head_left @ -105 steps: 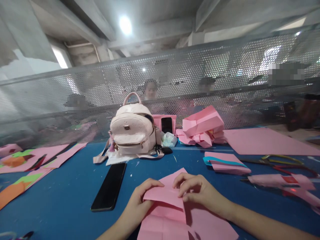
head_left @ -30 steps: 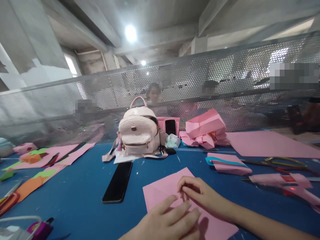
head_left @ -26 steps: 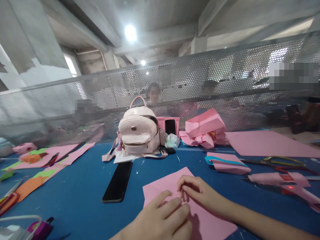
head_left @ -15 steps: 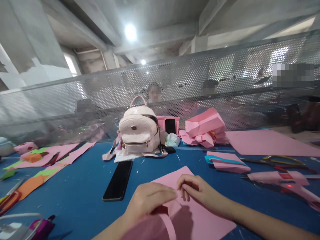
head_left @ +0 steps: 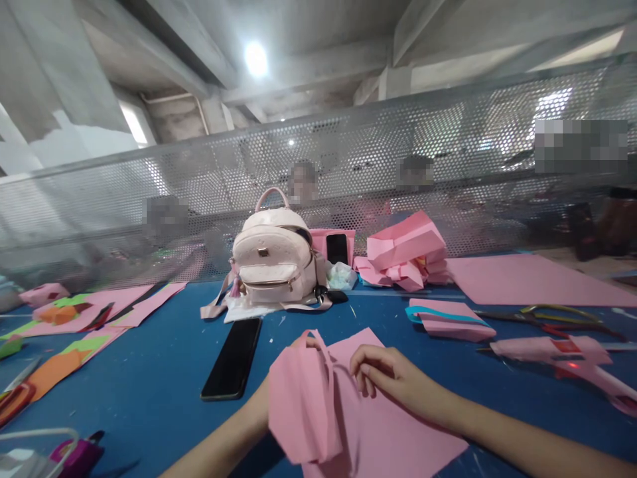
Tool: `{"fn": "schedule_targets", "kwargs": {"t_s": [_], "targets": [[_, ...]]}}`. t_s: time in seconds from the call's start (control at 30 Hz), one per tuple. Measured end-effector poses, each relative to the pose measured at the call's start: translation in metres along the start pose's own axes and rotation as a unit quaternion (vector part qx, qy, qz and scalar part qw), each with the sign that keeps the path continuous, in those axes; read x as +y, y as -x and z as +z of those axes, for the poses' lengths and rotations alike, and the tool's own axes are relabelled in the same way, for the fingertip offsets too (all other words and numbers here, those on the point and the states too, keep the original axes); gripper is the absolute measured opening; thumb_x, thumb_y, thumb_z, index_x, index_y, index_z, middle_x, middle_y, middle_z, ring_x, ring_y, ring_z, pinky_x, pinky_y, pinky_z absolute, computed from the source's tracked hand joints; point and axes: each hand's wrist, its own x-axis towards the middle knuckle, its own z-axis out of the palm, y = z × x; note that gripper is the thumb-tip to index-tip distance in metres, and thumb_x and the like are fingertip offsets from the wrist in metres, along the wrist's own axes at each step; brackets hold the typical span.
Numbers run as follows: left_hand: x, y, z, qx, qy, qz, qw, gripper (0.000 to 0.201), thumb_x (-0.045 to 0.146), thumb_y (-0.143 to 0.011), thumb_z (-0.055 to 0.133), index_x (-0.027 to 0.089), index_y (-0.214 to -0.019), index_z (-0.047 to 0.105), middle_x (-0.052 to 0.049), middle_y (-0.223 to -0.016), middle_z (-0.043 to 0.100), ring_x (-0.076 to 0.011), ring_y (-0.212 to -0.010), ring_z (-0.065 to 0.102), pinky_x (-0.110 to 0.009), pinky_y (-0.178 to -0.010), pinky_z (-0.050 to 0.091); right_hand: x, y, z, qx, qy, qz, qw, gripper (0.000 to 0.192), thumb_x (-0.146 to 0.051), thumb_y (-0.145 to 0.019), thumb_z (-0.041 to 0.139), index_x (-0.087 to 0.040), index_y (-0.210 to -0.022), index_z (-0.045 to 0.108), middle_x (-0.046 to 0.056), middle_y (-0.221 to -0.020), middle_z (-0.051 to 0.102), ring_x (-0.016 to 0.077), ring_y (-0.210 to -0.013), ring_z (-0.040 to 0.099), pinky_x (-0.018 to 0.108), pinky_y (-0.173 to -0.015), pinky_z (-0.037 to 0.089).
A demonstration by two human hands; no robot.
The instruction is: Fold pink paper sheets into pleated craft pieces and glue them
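Note:
My left hand (head_left: 311, 342) is closed on a folded pink paper bag (head_left: 303, 398) with a thin looped strip like a handle. The bag stands tilted in front of the hand and hides most of its fingers. Under and beside it lies a flat pink sheet of paper (head_left: 398, 438) on the blue table. My right hand (head_left: 385, 372) rests on this sheet, fingers curled in, with nothing visible in them.
Behind stand a white backpack (head_left: 273, 255) and crumpled pink paper (head_left: 408, 249). A black phone (head_left: 231, 358) lies left. To the right are a folded pink piece with a blue strip (head_left: 448, 318), scissors (head_left: 542, 317) and a pink glue gun (head_left: 557, 352). A perforated metal screen (head_left: 223, 179) borders the table.
My left hand has lifted and turned the pink bag, so its broad side now faces me and covers the fingers. My right hand has hardly moved.

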Motion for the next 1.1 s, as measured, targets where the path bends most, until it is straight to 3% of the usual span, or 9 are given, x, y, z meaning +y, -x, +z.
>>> {"fn": "schedule_targets", "kwargs": {"t_s": [0.13,0.27,0.47,0.6,0.7,0.77,0.83,0.97,1.1], "targets": [[0.007,0.007,-0.001,0.003,0.029,-0.006,1.000,0.037,0.031,-0.086,0.061,0.023,-0.122,0.059,-0.006,-0.132,0.059,-0.0280,-0.123,0.053,-0.041,-0.104,0.043,0.000,0.000,-0.001,0.009,-0.004,0.000,1.000,0.028,-0.041,-0.096,0.050,-0.017,-0.089,0.062,0.002,-0.074,0.061,0.0134,-0.064,0.055,0.027,-0.063,0.044],[0.018,0.011,-0.002,-0.037,0.082,-0.023,0.996,0.044,0.027,-0.084,0.066,0.024,-0.127,0.057,-0.007,-0.141,0.053,-0.0281,-0.133,0.045,-0.042,-0.110,0.037,0.003,0.000,-0.001,0.005,-0.033,-0.006,0.999,0.033,-0.046,-0.097,0.047,-0.016,-0.096,0.061,0.002,-0.075,0.061,0.0133,-0.064,0.054,0.026,-0.062,0.044],[0.024,0.007,-0.010,-0.172,0.131,-0.042,0.975,0.061,0.037,-0.089,0.064,0.029,-0.145,0.039,-0.008,-0.155,0.035,-0.0270,-0.141,0.034,-0.047,-0.116,0.025,0.002,0.001,-0.003,0.011,-0.038,-0.012,0.999,0.035,-0.047,-0.099,0.043,-0.016,-0.102,0.059,0.002,-0.077,0.061,0.0129,-0.064,0.054,0.026,-0.063,0.044],[0.019,0.004,-0.025,-0.251,0.049,-0.001,0.967,0.111,0.040,-0.067,0.085,0.031,-0.153,0.015,-0.010,-0.160,0.019,-0.0319,-0.146,0.019,-0.053,-0.117,0.016,0.000,0.001,-0.003,0.030,-0.036,-0.017,0.999,0.037,-0.051,-0.098,0.042,-0.017,-0.097,0.057,0.002,-0.077,0.060,0.0134,-0.064,0.053,0.027,-0.062,0.044],[0.017,0.006,-0.028,-0.291,-0.062,0.028,0.954,0.124,0.039,-0.054,0.090,0.027,-0.154,0.017,-0.015,-0.155,0.030,-0.0380,-0.142,0.028,-0.056,-0.115,0.021,0.001,0.001,-0.003,0.049,-0.040,-0.019,0.998,0.037,-0.052,-0.098,0.042,-0.018,-0.098,0.056,0.002,-0.079,0.058,0.0131,-0.064,0.053,0.026,-0.060,0.044],[0.018,0.010,-0.023,-0.294,-0.115,0.046,0.948,0.118,0.039,-0.056,0.089,0.024,-0.153,0.024,-0.017,-0.149,0.039,-0.0406,-0.136,0.038,-0.057,-0.112,0.028,0.002,0.001,-0.003,0.066,-0.035,-0.020,0.997,0.035,-0.051,-0.098,0.041,-0.019,-0.099,0.055,0.002,-0.082,0.057,0.0131,-0.065,0.053,0.026,-0.061,0.044],[0.019,0.015,-0.016,-0.281,-0.146,0.065,0.946,0.115,0.038,-0.058,0.087,0.022,-0.153,0.025,-0.019,-0.147,0.041,-0.0423,-0.135,0.037,-0.057,-0.111,0.030,0.002,0.002,-0.003,0.076,-0.032,-0.025,0.996,0.033,-0.050,-0.099,0.041,-0.019,-0.100,0.054,0.002,-0.083,0.057,0.0130,-0.065,0.053,0.026,-0.061,0.044],[0.020,0.022,-0.004,-0.247,-0.151,0.075,0.954,0.119,0.034,-0.058,0.087,0.022,-0.154,0.017,-0.018,-0.153,0.031,-0.0436,-0.141,0.022,-0.057,-0.112,0.028,0.002,0.001,-0.003,0.080,-0.028,-0.026,0.996,0.030,-0.047,-0.100,0.040,-0.020,-0.102,0.052,0.000,-0.080,0.056,0.0129,-0.065,0.052,0.026,-0.061,0.043],[0.018,0.020,-0.003,-0.211,-0.149,0.082,0.963,0.126,0.032,-0.057,0.088,0.024,-0.155,0.009,-0.017,-0.154,0.028,-0.0415,-0.140,0.025,-0.057,-0.113,0.025,0.001,0.002,-0.004,0.105,-0.001,-0.028,0.994,0.029,-0.047,-0.099,0.041,-0.021,-0.107,0.051,0.001,-0.086,0.056,0.0145,-0.071,0.052,0.028,-0.066,0.044]]}}
